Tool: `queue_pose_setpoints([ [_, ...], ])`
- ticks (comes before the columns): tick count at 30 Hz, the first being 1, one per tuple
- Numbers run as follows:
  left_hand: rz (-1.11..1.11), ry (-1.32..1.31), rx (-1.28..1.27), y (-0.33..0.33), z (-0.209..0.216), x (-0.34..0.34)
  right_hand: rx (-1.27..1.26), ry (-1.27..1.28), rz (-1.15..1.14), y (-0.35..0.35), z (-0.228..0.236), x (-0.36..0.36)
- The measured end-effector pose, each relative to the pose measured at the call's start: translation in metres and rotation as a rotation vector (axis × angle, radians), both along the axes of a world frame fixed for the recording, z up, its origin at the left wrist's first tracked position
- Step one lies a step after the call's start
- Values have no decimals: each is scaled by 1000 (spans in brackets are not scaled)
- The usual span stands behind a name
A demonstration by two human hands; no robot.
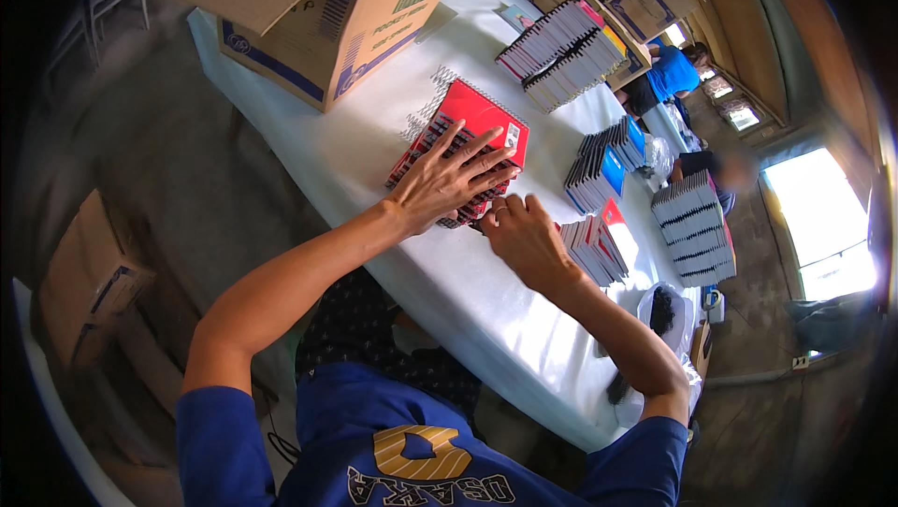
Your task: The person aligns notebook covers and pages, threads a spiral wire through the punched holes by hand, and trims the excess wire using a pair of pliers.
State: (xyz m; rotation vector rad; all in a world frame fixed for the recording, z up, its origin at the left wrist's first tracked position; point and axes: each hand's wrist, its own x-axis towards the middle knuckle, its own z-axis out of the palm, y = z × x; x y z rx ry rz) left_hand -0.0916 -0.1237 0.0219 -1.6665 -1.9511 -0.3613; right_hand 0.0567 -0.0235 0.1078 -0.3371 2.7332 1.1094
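A stack of red spiral notebooks [488, 112] lies on the white-covered table in front of me, its wire bindings showing along the left and near sides. My left hand [451, 173] rests flat across the stack with its fingers spread. At the stack's near right corner is my right hand [520, 236], its fingers curled in. Whatever those fingers may grip is hidden; a small dark bit shows at their tips. Just right of that hand stands a row of notebooks [599, 253] with red covers.
An open cardboard box [374, 25] stands at the far left of the table [346, 156]. Notebook piles [561, 53] sit farther back, with blue-covered ones [599, 170] and a tall stack [694, 226] at right. A plastic bag [669, 315] holds dark things. Two people [669, 72] are beyond.
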Motion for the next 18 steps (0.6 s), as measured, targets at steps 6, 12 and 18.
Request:
queue_pose_setpoints([
  [6,-3,36,177,0,-16,-2,-39,67,361,21,-6,-3],
  [12,-2,32,36,1,-13,0,-42,70,324,25,-23,2],
  [18,10,25,97,-4,-15,-1,2,-13,-108,-15,-25,-9],
])
